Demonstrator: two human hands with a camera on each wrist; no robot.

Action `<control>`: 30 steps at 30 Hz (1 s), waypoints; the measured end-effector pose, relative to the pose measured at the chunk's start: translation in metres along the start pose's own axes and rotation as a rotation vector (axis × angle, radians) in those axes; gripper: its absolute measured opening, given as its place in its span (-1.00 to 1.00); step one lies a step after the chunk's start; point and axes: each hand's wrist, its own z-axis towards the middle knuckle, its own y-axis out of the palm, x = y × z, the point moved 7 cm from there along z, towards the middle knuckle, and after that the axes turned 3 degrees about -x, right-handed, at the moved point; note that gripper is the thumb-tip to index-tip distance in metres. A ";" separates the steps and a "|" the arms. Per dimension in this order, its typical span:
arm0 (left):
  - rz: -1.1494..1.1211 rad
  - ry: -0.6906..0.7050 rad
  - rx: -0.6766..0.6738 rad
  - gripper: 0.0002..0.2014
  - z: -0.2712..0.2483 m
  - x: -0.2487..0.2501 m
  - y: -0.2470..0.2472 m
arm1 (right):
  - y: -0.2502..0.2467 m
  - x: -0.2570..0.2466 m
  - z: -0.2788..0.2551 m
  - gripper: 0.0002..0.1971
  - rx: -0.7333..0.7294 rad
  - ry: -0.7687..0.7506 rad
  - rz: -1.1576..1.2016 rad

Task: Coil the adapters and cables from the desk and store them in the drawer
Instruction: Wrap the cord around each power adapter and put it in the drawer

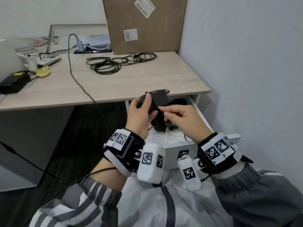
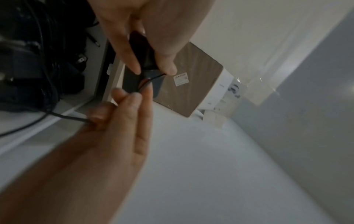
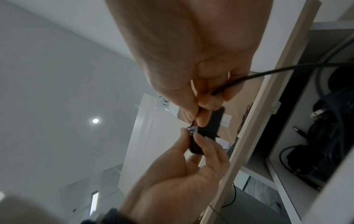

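My left hand (image 1: 147,104) grips a small black adapter (image 1: 159,97) just above the open white drawer (image 1: 173,149), at the desk's front edge. My right hand (image 1: 165,114) pinches the adapter's thin black cable (image 3: 268,72) right beside it. In the left wrist view my left fingers (image 2: 134,60) clamp the adapter (image 2: 147,60), and the cable (image 2: 63,117) trails off into the drawer. Other black adapters and cables (image 1: 159,126) lie in the drawer. A loose coil of black cables (image 1: 114,63) rests on the desk (image 1: 131,82).
A cardboard box (image 1: 144,25) stands at the desk's back right against the wall. A black power brick (image 1: 14,83) sits at the left edge. One long black cord (image 1: 73,76) runs from a socket strip (image 1: 91,50) across the desk and over its front edge.
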 end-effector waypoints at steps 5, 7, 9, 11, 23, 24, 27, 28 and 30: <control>-0.156 -0.094 -0.129 -0.71 0.001 0.002 0.013 | 0.000 0.007 0.002 -0.83 0.013 0.031 0.065; -0.167 -0.151 -0.238 -0.66 -0.004 -0.001 0.019 | -0.004 0.010 0.004 -0.91 0.005 0.055 0.019; -0.151 -0.213 -0.359 -0.67 -0.009 -0.002 0.025 | -0.009 0.016 0.006 -0.86 -0.008 0.092 -0.004; -0.065 -0.257 -0.490 -0.71 -0.016 0.001 0.027 | -0.016 0.023 0.008 -0.64 -0.016 0.122 -0.055; 0.732 -0.212 -0.471 -0.85 -0.019 -0.016 0.003 | -0.046 0.036 0.016 -0.58 0.109 0.256 0.061; 0.733 -0.206 -0.454 -0.81 -0.018 -0.016 0.004 | -0.044 0.034 0.017 -0.60 0.093 0.242 0.039; 0.754 -0.175 -0.397 -0.77 -0.016 -0.011 0.006 | -0.039 0.022 0.016 -0.67 0.056 0.187 0.006; 0.758 -0.160 -0.375 -0.76 -0.015 -0.009 0.005 | -0.038 0.020 0.017 -0.71 0.058 0.173 0.000; 0.750 -0.122 -0.317 -0.75 -0.013 -0.004 0.003 | -0.035 0.016 0.016 -0.79 0.049 0.148 0.008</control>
